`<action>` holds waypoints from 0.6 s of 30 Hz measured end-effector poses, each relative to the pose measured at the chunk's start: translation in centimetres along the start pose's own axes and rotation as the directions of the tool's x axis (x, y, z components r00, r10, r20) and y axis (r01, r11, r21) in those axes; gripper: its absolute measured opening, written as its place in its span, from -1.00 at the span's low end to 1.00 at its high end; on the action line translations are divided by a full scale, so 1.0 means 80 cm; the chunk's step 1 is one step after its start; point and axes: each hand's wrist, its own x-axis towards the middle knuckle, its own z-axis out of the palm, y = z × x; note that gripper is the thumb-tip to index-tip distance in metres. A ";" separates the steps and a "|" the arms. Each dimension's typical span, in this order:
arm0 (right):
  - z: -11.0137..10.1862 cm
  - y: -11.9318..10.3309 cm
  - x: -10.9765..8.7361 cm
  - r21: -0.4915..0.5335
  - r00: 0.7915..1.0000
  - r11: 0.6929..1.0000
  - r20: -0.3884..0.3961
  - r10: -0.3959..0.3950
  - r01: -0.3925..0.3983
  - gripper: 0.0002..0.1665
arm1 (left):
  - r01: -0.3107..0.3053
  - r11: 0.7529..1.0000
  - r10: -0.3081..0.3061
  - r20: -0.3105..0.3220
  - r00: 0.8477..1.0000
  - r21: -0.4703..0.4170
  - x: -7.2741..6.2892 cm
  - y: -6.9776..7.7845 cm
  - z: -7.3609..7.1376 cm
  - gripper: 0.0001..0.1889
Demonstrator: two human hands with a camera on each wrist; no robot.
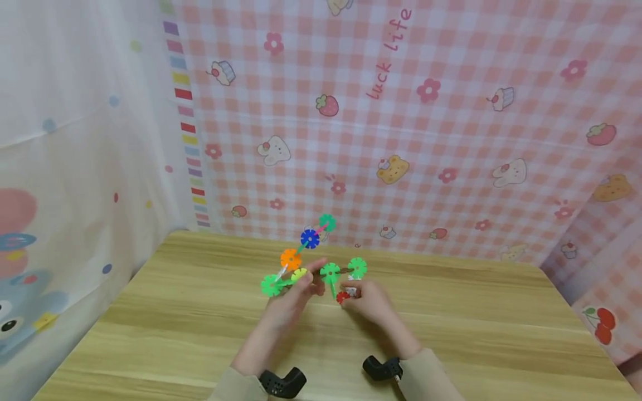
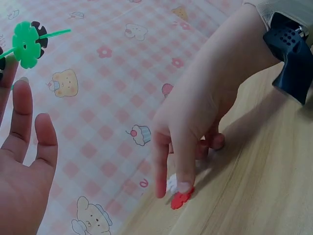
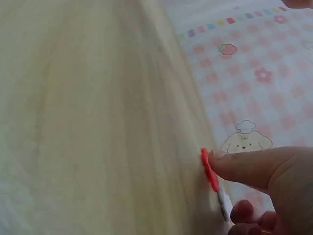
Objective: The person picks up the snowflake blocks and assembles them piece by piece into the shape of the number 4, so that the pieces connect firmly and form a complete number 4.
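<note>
My left hand holds a chain of notched plastic snowflake discs near its middle, around the yellow disc. To the left and up, the chain runs through a green disc, an orange disc and a blue disc. Past the fingers, another green disc shows, with dark and edge-on green ones joined to it. Low at the tabletop, my right hand pinches a red disc, its thumb on the face. A white disc lies right beside the red one, between thumb and forefinger.
The wood-grain table ends at a pink checked cloth hanging behind it. A white printed cloth hangs on the left. Black wrist devices sit at both sleeves.
</note>
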 end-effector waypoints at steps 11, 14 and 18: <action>0.005 -0.005 -0.002 -0.074 1.000 0.997 0.012 -0.015 0.016 -0.72 | 0.033 0.999 -0.033 -0.006 0.999 -0.002 -0.005 -0.003 0.001 -0.68; 0.004 -0.008 -0.002 -0.073 1.000 0.997 0.022 -0.004 0.005 -0.75 | 0.046 0.999 -0.046 -0.012 0.999 0.005 -0.005 -0.003 0.002 -0.68; 0.001 -0.009 -0.001 -0.056 0.998 0.998 0.060 0.001 0.002 -0.79 | 0.060 0.998 -0.060 -0.016 0.998 0.017 -0.003 -0.003 0.003 -0.70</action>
